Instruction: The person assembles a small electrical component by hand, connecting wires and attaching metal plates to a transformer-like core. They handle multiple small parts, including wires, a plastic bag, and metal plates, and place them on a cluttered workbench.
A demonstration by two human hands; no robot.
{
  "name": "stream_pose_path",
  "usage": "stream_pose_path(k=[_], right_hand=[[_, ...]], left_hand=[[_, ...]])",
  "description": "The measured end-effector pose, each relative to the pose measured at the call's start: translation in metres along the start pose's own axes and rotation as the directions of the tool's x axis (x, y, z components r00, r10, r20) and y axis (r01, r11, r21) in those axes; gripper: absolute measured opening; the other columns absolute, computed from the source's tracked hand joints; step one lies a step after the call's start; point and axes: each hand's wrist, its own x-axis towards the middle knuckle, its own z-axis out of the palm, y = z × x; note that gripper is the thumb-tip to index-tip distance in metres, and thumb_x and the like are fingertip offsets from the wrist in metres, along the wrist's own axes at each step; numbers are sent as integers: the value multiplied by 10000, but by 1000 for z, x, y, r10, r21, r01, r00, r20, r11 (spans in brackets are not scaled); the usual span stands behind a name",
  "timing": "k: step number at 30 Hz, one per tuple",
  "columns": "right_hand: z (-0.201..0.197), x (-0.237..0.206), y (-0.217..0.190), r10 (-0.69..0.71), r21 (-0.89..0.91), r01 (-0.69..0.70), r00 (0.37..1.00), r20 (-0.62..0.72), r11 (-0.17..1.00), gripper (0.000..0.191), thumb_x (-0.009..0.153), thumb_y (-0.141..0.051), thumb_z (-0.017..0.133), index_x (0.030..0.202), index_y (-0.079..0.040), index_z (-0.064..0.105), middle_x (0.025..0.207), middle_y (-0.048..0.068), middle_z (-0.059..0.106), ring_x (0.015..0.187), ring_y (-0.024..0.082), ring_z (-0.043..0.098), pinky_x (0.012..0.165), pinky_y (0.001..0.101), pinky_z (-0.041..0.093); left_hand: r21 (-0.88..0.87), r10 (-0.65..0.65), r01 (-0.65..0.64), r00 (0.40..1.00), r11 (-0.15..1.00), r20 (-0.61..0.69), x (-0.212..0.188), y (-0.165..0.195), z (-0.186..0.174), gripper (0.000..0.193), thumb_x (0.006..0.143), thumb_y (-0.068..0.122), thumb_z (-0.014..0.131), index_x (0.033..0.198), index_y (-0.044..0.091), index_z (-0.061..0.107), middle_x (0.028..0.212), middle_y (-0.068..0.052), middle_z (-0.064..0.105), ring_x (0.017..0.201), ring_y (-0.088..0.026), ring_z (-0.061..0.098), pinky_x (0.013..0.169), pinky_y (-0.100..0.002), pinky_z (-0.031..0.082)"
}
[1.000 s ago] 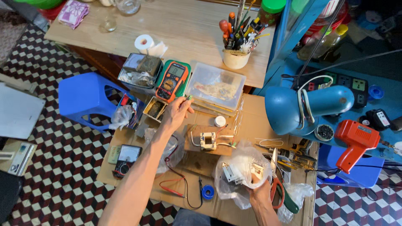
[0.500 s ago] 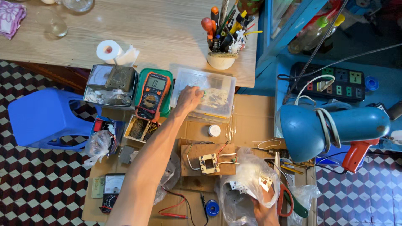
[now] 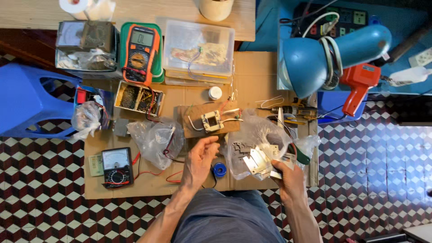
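At nine o'clock of my work board sits a blue plastic stool [image 3: 27,101] on the chequered floor. On the flat brown cardboard sheet [image 3: 256,72] itself, at about eight o'clock, lies a black analogue meter with a white dial [image 3: 116,166], and up at eleven o'clock an orange and black digital multimeter [image 3: 138,54] rests in its green tray. Just right of the analogue meter slumps a crumpled clear plastic bag with wires inside [image 3: 155,141].

My left hand [image 3: 201,159] hovers near six o'clock, fingers loosely curled and apart, gripping nothing; it hangs just beside that bag and just below a small brown board carrying a white-framed transformer coil [image 3: 211,120]. A small blue tape roll [image 3: 219,169] lies just right of my wrist.

At twelve o'clock stands a clear plastic lidded box of parts [image 3: 198,51].

My right hand [image 3: 288,177], near five o'clock, is closed on the lower edge of a clear plastic bag of flat silvery metal plates [image 3: 256,150], which rests on the cardboard at about four o'clock. At two o'clock hangs a blue desk lamp [image 3: 324,56], with an orange power tool [image 3: 357,85] beside it.
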Motion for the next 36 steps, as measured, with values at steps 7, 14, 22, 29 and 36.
stream_pose_path(k=[7,14,22,29,36], right_hand=[[-45,-35,-11,39,23,-43,990,132,999,302,849,-40,747,1127,2,637,1006,86,703,827,168,702,659,301,606],[-63,-95,-52,-115,186,45,915,387,982,432,831,-33,711,1248,-31,596,1116,79,697,958,173,700,831,328,607],[21,-122,-82,-41,111,-32,796,604,993,461,895,-147,676,1344,-81,592,1175,65,695,1055,176,653,932,368,530],[93,-100,-108,-51,156,-88,698,715,984,478,892,-86,674,1359,-65,574,1221,58,690,1063,161,665,871,363,555],[165,-50,-141,-86,204,-34,830,551,978,487,859,-39,654,1340,-97,602,1206,56,708,1051,162,687,856,334,578]], left_hand=[[126,75,-79,997,989,37,-49,-29,65,358,970,265,615,1247,44,669,1113,-59,723,980,-162,720,816,-309,584],[-635,-141,299,947,712,288,-91,19,122,518,1015,448,566,1356,60,603,1238,-62,680,1129,-160,642,984,-294,518],[-856,-280,138,960,497,-8,-100,86,124,527,969,483,565,1289,71,639,1200,-51,701,1044,-153,670,886,-332,541],[-731,-169,49,981,681,-92,-42,91,75,539,981,501,554,1304,80,646,1218,-65,674,1065,-141,654,907,-324,527],[200,373,-333,902,922,-220,177,83,-52,502,1052,426,544,1344,21,597,1296,-161,683,1209,-259,669,999,-361,522]])
